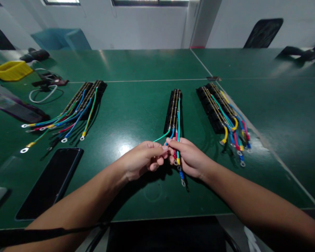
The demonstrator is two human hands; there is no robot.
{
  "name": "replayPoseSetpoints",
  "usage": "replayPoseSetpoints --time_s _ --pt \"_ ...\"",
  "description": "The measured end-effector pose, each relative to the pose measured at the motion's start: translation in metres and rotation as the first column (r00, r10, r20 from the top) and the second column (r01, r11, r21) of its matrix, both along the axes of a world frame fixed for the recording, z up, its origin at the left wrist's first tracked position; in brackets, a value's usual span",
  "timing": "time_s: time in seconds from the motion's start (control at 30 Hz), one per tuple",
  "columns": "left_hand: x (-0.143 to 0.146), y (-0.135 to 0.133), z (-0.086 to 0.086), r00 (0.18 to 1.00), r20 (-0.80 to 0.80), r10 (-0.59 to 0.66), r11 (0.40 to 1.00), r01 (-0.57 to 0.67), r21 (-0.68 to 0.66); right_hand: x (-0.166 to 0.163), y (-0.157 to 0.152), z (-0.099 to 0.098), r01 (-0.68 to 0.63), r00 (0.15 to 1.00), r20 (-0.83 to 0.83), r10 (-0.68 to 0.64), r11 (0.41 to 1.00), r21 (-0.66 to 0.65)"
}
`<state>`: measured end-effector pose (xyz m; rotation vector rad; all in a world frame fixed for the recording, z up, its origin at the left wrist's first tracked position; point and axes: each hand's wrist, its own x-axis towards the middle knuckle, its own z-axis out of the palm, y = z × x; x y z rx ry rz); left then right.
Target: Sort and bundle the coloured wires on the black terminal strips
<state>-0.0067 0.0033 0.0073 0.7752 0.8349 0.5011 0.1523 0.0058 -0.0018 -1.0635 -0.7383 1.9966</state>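
Note:
A narrow black terminal block (pixel 170 110) with brass-coloured strips lies in front of me on the green table. Several coloured wires run from its near end. My right hand (pixel 190 155) is closed around this bundle, where a green wire (pixel 179 120) and red and blue wires with ring lugs (pixel 183 182) hang past the fingers. My left hand (pixel 147 159) meets it fingertip to fingertip, pinching a blue wire (pixel 171 133) whose end is hidden by the fingers. Another thin green wire (pixel 161 137) bends left from the block and disappears behind my left hand.
Wired terminal blocks lie at the left (pixel 88 98) and right (pixel 215 108), their ring lugs toward me. A dark phone (pixel 51 182) rests at the near left. Behind it are a clear plastic package (pixel 13 101), a white cable (pixel 43 99) and a yellow tray (pixel 12 71).

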Motion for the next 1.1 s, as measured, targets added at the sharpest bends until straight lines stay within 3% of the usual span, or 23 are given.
replayPoseSetpoints --time_s 0.47,0.73,1.0,1.1 --pt "-0.001 -0.001 0.001 0.998 -0.047 -0.036 0.999 0.037 0.030 0.001 0.000 -0.003 0.013 1.000 -0.022 -0.012 1.000 0.015" --pt "0.001 -0.004 0.008 0.937 -0.345 0.045 0.954 0.062 0.294 0.001 0.000 -0.004 0.039 0.998 -0.057 -0.038 0.999 0.022" --pt "-0.006 -0.002 0.009 0.997 -0.058 -0.054 0.995 0.058 0.082 0.005 0.001 -0.004 -0.008 0.997 -0.072 0.012 0.999 0.054" --pt "-0.006 -0.003 0.011 0.989 -0.130 -0.075 0.985 0.093 0.144 0.006 0.000 -0.004 -0.029 0.998 -0.047 0.033 0.996 0.082"
